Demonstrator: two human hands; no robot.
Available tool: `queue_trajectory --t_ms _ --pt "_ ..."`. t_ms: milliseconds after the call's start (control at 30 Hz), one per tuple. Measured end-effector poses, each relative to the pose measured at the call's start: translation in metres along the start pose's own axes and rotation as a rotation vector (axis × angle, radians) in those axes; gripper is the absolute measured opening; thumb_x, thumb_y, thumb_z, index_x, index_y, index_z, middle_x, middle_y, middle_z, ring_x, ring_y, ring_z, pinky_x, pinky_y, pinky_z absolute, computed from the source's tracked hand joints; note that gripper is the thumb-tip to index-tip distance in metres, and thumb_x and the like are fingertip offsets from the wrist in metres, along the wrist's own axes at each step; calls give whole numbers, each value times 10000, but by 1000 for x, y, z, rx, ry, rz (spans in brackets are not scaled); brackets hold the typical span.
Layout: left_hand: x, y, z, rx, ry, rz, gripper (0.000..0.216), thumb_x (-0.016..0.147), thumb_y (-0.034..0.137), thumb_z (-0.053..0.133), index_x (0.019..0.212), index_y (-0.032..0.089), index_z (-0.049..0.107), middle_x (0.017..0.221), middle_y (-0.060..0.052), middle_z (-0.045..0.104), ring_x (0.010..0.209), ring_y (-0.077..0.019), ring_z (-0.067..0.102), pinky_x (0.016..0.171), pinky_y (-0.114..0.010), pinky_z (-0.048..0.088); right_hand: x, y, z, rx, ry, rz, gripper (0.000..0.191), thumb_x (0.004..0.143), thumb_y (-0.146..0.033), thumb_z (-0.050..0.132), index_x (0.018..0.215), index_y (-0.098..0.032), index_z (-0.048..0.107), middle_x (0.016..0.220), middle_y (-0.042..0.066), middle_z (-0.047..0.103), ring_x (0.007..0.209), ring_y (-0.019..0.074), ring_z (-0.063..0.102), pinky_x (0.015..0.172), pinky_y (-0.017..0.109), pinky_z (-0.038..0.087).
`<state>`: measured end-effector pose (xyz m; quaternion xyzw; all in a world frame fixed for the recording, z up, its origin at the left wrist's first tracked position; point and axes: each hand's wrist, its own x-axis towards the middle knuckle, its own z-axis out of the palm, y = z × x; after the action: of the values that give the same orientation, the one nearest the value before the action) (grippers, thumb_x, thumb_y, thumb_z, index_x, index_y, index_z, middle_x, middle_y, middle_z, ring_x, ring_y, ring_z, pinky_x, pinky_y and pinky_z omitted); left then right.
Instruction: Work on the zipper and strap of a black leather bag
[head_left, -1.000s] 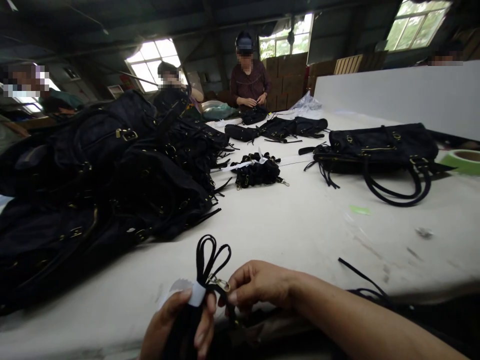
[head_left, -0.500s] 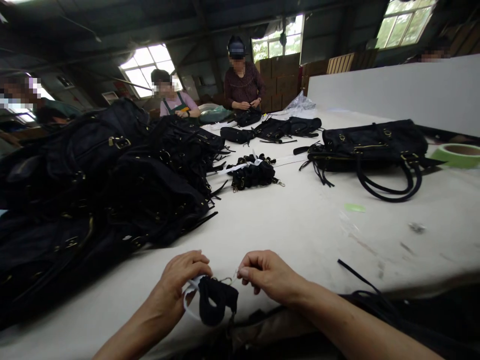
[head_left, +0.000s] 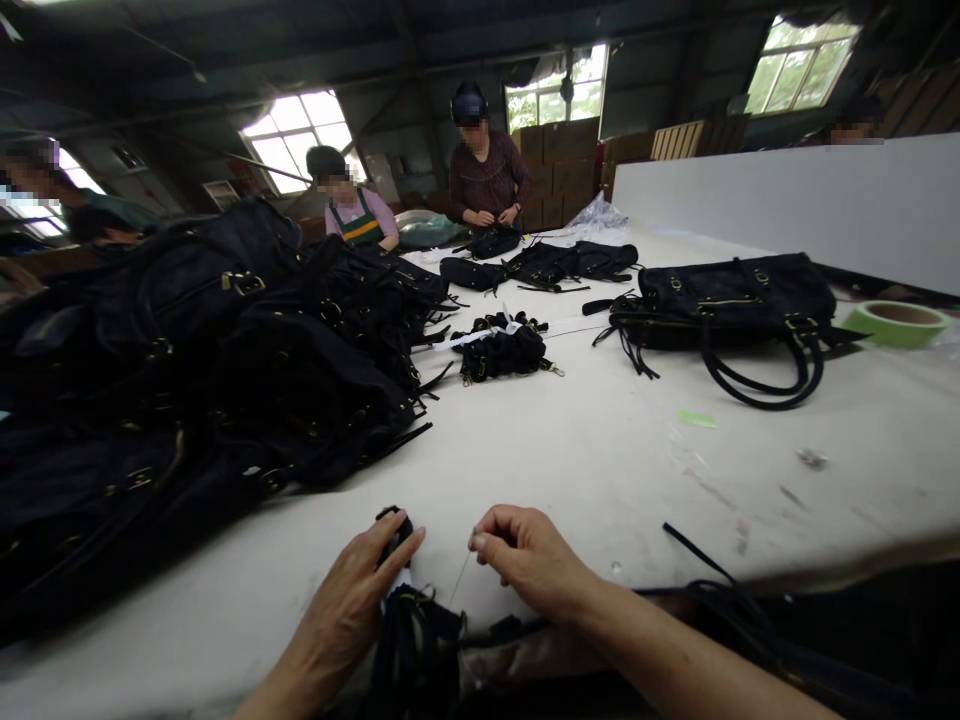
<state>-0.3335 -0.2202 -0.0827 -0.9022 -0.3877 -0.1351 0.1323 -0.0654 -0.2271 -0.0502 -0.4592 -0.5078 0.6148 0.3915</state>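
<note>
In the head view, the left hand [head_left: 356,580] is grasping the black straps [head_left: 416,650] at the near edge of the bench [head_left: 570,440], its fingers curling over their upper end, where a white band [head_left: 403,578] is showing. The right hand [head_left: 529,560] is hovering just beside it, pinching what looks like a thin thread [head_left: 461,577] that is slanting down towards the straps. The straps are probably behaving as something light, soft and floppy, with the gathered part at the band offering the surest hold; the thread is likely asking for a fine fingertip pinch. Around them, a pile of bags [head_left: 187,380] is crowding the bench's left side, its tassels trailing towards the middle. Beyond the hands, a bundle [head_left: 502,350] is lying mid-bench, and a separate bag [head_left: 735,295] is resting towards the right edge, near a tape roll [head_left: 896,325]. A loose strap [head_left: 701,553] is poking over the near edge beside the right forearm, possibly posing a snag. At the far edge, a co-worker [head_left: 491,175] is handling another black piece.
</note>
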Motion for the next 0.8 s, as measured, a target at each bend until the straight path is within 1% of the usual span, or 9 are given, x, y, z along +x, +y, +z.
queue_trajectory --t_ms 67,167,200,267,333,467,567,667,800 --pt "-1 2 -13 -10 10 -42 645 760 9 354 1324 297 476 1336 -99 541 1180 -266 555 893 -421 536 -2 -1 2 -28 7 -20 111 768 -253 568 736 -162 625 641 -19 569 559 97 457 516 217 369" --pt "4 14 -39 -202 56 -220 450 865 114 364 1235 299 541 1293 -59 579 1205 -233 534 970 -431 493 -4 -1 5 -77 23 -72 111 778 -236 569 736 -162 640 645 -23 575 598 104 473 564 230 366" --pt "8 21 -47 -300 37 -284 372 892 173 389 1194 305 563 1256 -38 604 1191 -212 544 985 -404 486 -4 -2 6 -86 28 -89 110 779 -232 570 737 -161 643 651 -22 579 612 107 480 575 233 367" --pt "20 38 -59 -490 -54 -374 263 911 288 452 1131 318 595 1168 2 653 1124 -171 586 965 -322 497 -3 -4 9 -94 32 -112 109 782 -226 567 740 -161 643 649 -25 580 617 109 485 577 232 367" --pt "32 52 -63 -620 -131 -398 224 897 342 499 1082 309 620 1092 12 681 1052 -164 611 927 -292 504 -3 -8 12 -115 19 -140 104 785 -213 561 743 -163 642 644 -29 582 609 106 487 573 227 369" --pt "48 67 -54 -758 -276 -375 209 900 352 465 879 252 647 889 2 680 901 -179 603 915 -341 473 -2 -15 17 -207 -1 -232 104 786 -180 552 749 -169 649 656 -30 597 607 103 499 577 222 378" --pt "48 69 -43 -819 -296 -492 289 913 403 401 789 240 606 805 8 641 871 -188 581 986 -401 414 0 -12 15 -171 38 -235 117 801 -216 549 751 -168 644 640 -28 580 595 102 490 567 221 377" --pt "44 73 -32 -841 -258 -580 337 920 443 351 753 239 562 805 9 635 957 -207 566 1060 -446 339 6 -1 11 -48 126 -146 156 800 -295 547 760 -165 625 622 -27 553 557 98 459 519 216 373" --pt "43 83 -18 -783 -238 -548 363 922 445 317 699 230 507 733 15 605 891 -206 589 1093 -496 300 15 14 5 179 232 96 182 746 -347 559 756 -166 575 632 -29 535 483 77 411 432 191 358"
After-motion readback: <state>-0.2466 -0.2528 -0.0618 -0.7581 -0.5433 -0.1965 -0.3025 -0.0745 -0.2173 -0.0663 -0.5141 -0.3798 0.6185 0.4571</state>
